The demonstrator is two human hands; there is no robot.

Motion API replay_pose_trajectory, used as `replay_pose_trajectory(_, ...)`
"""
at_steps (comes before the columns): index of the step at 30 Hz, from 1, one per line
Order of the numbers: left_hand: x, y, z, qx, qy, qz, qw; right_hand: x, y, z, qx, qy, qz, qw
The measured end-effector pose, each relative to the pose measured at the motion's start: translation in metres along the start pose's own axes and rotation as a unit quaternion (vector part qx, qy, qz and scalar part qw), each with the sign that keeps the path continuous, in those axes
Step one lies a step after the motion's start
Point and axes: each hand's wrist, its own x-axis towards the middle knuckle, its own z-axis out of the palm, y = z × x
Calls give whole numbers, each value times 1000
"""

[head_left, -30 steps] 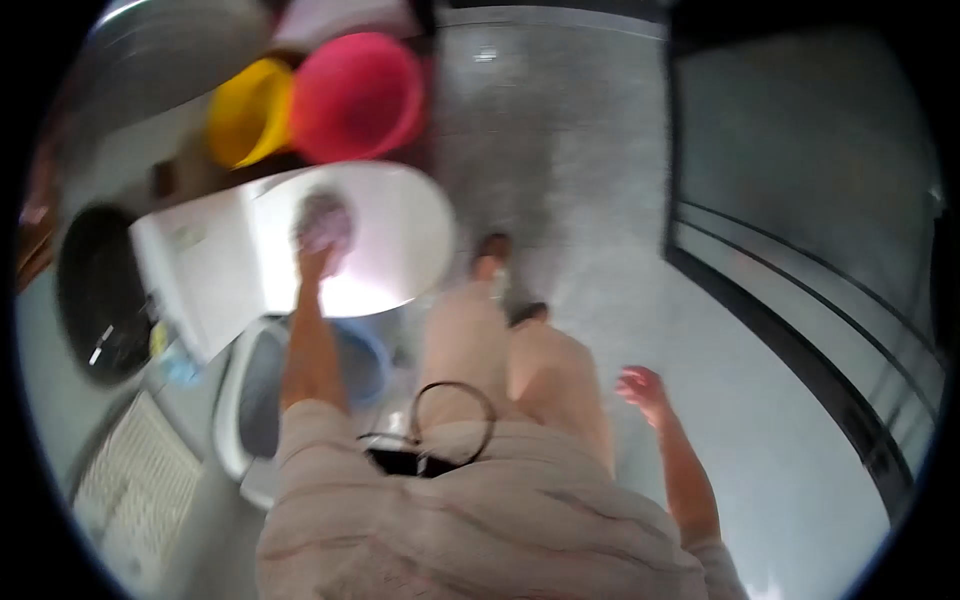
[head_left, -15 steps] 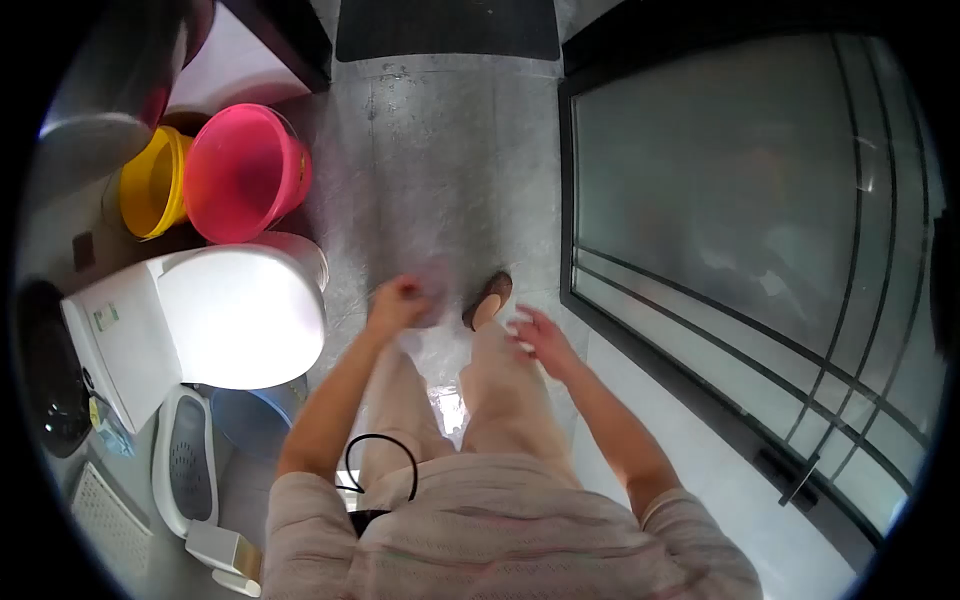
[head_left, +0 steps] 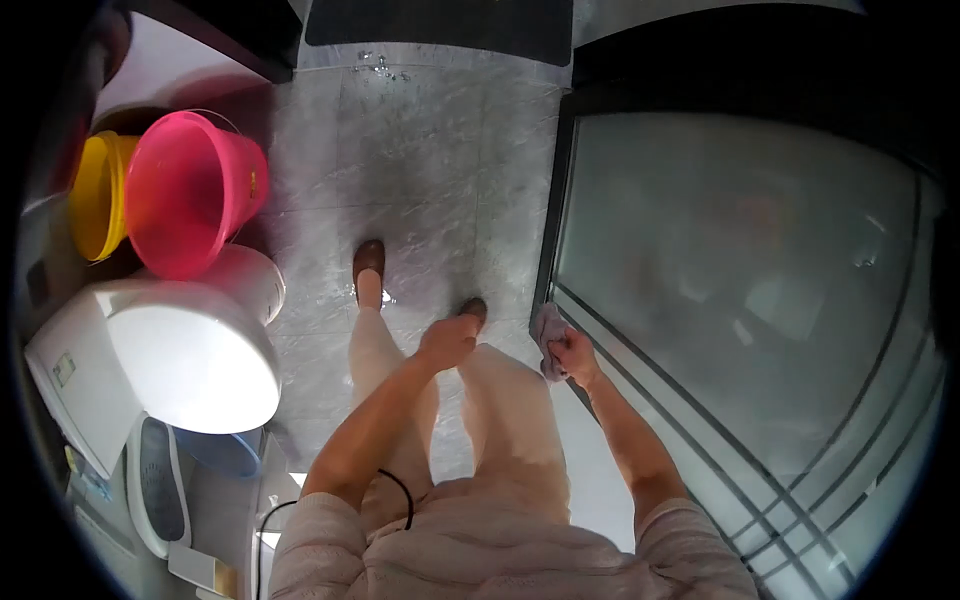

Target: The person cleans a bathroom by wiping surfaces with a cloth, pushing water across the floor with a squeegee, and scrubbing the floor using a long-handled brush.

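A crumpled greyish-purple cloth (head_left: pixel 551 340) is bunched in my right hand (head_left: pixel 574 358), whose fingers are closed on it. The cloth is beside the dark frame at the near corner of the frosted glass door (head_left: pixel 720 250). My left hand (head_left: pixel 448 342) is above my legs, near my right shoe (head_left: pixel 474 312). Its fingers are curled closed and nothing shows in them.
A pink bucket (head_left: pixel 238 190) and a yellow bucket (head_left: pixel 88 195) stand on the left by a white toilet (head_left: pixel 195 355). A blue basin (head_left: pixel 222 452) sits below it. Water drops lie on the grey tile floor (head_left: pixel 420 160) near a dark mat (head_left: pixel 440 25).
The cloth, a blur at my left hand earlier, is now in my right hand, which has closed. My left hand has moved right and down. The view has shifted, and my left shoe shows.
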Motion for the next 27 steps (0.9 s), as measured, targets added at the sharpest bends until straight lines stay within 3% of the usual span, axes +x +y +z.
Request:
replay_pose_trajectory(2,21,-7,-11,45,4,-17,999,36,-4,-7,-185,8,-37,982)
replay_pose_trajectory(6,52,-29,5,29,12,-39,999,142,-21,-15,-342,35,-189,920)
replay_pose_trajectory(8,70,-48,27,23,25,-27,999,210,-40,-37,-413,-33,-193,889)
replay_pose_trajectory(10,74,-50,28,27,-49,-52,997,253,-82,-55,-475,62,-284,831)
replay_pose_trajectory(11,76,-35,20,63,-90,-61,992,281,-114,-69,-542,54,-267,795)
replay_pose_trajectory(12,76,-23,12,97,-131,-69,984,293,-165,-79,-639,42,-270,719)
replay_pose_trajectory(13,74,-17,11,30,-62,-22,997,310,-201,-85,-666,78,-236,703)
replay_pose_trajectory(14,80,-12,11,-32,12,23,999,374,-197,-120,-640,131,-406,639)
replay_pose_trajectory(15,79,-6,2,-61,26,41,997,396,-221,-129,-708,201,-373,565)
replay_pose_trajectory(16,75,2,-13,-92,35,59,993,400,-259,-131,-722,188,-271,608)
replay_pose_trajectory(18,81,11,-38,-92,73,39,992,445,-269,-153,-753,266,-271,538)
replay_pose_trajectory(20,85,16,-58,-108,51,31,992,465,-274,-158,-786,230,-141,557)
replay_pose_trajectory(21,85,18,-60,-113,42,28,992,467,-268,-153,-808,232,-125,526)
replay_pose_trajectory(27,98,23,-74,-86,-22,-4,996,518,-238,-117,-829,191,-122,511)
